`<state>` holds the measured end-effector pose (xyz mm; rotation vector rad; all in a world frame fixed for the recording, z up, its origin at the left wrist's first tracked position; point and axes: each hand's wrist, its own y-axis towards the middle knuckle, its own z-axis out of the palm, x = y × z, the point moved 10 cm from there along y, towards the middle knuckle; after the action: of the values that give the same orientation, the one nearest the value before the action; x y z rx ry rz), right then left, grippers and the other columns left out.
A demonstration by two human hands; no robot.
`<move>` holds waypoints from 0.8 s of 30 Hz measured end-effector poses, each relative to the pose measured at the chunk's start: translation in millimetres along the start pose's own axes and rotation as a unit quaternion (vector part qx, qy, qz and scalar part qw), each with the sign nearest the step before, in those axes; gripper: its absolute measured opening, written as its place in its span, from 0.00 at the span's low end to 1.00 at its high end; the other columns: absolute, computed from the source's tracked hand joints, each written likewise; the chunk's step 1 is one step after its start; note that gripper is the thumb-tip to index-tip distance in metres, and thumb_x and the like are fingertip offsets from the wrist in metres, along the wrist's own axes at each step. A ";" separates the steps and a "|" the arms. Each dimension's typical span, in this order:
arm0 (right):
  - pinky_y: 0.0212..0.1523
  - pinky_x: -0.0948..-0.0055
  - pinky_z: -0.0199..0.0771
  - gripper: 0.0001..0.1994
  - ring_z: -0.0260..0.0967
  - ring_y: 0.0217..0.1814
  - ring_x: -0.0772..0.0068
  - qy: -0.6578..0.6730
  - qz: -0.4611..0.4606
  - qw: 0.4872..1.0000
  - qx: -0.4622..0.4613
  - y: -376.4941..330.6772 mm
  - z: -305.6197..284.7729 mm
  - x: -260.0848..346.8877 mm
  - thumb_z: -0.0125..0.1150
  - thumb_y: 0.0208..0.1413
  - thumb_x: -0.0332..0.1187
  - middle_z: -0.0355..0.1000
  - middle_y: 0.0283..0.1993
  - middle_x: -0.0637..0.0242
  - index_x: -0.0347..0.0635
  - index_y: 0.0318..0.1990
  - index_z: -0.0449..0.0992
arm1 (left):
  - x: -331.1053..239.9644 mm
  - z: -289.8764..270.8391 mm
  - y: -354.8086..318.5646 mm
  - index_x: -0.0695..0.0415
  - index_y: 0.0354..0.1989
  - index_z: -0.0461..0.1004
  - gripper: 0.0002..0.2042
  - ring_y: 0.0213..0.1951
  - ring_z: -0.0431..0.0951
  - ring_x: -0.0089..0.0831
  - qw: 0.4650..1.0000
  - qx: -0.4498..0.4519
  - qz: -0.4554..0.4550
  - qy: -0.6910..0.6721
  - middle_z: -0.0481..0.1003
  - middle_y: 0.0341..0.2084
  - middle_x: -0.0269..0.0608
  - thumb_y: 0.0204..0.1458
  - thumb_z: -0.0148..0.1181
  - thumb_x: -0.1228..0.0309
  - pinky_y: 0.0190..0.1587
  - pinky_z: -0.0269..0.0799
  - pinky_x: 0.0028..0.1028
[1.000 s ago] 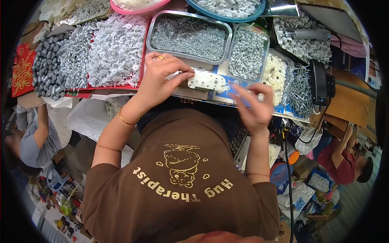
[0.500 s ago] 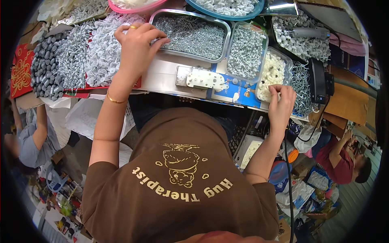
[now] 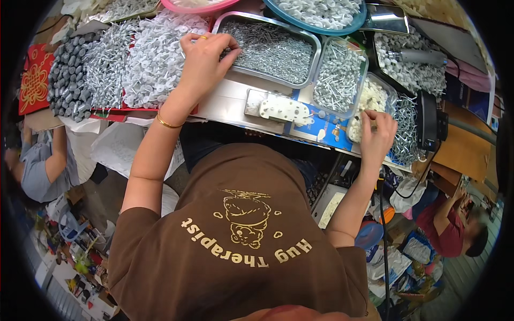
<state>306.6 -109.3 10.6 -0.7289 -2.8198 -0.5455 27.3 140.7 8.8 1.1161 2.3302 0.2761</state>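
At the left end of a metal tray of small silver screws is my left hand. Its fingers are bent and closed, the thumb over the tray's near left rim; what they hold is hidden. White plastic washer-like discs lie heaped beside it. My right hand is closed in a pinch at the near end of a clear box of small cream plastic pieces; anything between the fingertips is too small to make out. Between the hands sits a small white jig plate with holes on a metal block.
Left lie grey cylindrical caps and a pile of nails. A clear box of capped nails stands right of the tray, with loose screws and a black device beyond. Two people are in the background.
The whole view has shifted a little to the right. My left hand has moved slightly right against the tray, and my right hand slightly left against the cream pieces; both remain closed.
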 end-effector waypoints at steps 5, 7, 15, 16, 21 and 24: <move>0.48 0.65 0.66 0.05 0.67 0.42 0.60 0.012 -0.013 1.000 0.016 6.2 7.1 5.8 0.70 0.52 0.31 0.75 0.36 0.65 0.41 0.35 0.83 | 9.8 1.9 -4.4 0.50 0.31 0.78 0.03 0.30 0.76 0.25 0.998 0.024 -0.030 -0.058 0.79 0.25 0.25 0.53 0.67 0.70 0.56 0.52 0.36; 0.47 0.65 0.66 0.05 0.67 0.42 0.61 0.016 -0.014 1.000 0.009 5.9 3.7 8.4 0.70 0.52 0.31 0.75 0.36 0.65 0.42 0.35 0.84 | 11.6 0.9 -1.1 0.50 0.32 0.81 0.01 0.32 0.78 0.23 0.996 0.043 -0.057 -0.057 0.82 0.28 0.24 0.54 0.66 0.71 0.58 0.53 0.36; 0.47 0.69 0.70 0.05 0.71 0.43 0.63 0.077 0.029 0.996 0.037 -0.1 -23.9 32.4 0.71 0.51 0.28 0.79 0.37 0.64 0.38 0.35 0.84 | 1.6 -3.3 -1.0 0.46 0.32 0.82 0.02 0.35 0.80 0.24 0.999 -0.036 0.034 -0.015 0.82 0.28 0.24 0.54 0.65 0.70 0.59 0.53 0.40; 0.47 0.69 0.70 0.05 0.71 0.43 0.63 0.116 0.027 0.991 0.056 -1.7 -24.3 40.6 0.71 0.50 0.27 0.79 0.37 0.64 0.38 0.35 0.84 | 2.2 -3.2 -0.6 0.46 0.32 0.82 0.02 0.35 0.80 0.24 0.999 -0.036 0.032 -0.013 0.82 0.28 0.24 0.54 0.65 0.70 0.59 0.53 0.40; 0.40 0.70 0.70 0.05 0.73 0.37 0.68 0.138 -0.062 0.984 0.096 -6.8 0.3 90.6 0.71 0.51 0.26 0.77 0.35 0.64 0.37 0.35 0.84 | -3.6 -12.6 -2.8 0.47 0.28 0.81 0.03 0.34 0.78 0.22 0.997 -0.027 0.015 -0.064 0.80 0.26 0.22 0.51 0.68 0.66 0.59 0.52 0.37; 0.38 0.72 0.69 0.04 0.72 0.36 0.68 0.203 -0.012 0.979 0.024 9.9 -14.9 88.4 0.70 0.53 0.26 0.76 0.34 0.64 0.38 0.36 0.84 | -34.1 -25.0 -14.7 0.46 0.26 0.81 0.05 0.34 0.77 0.20 0.986 0.032 0.031 -0.158 0.80 0.26 0.21 0.49 0.71 0.63 0.59 0.52 0.36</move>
<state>236.2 -68.9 50.1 -0.5051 -2.4549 -0.5563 21.4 106.2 36.8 1.1727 2.0386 0.0411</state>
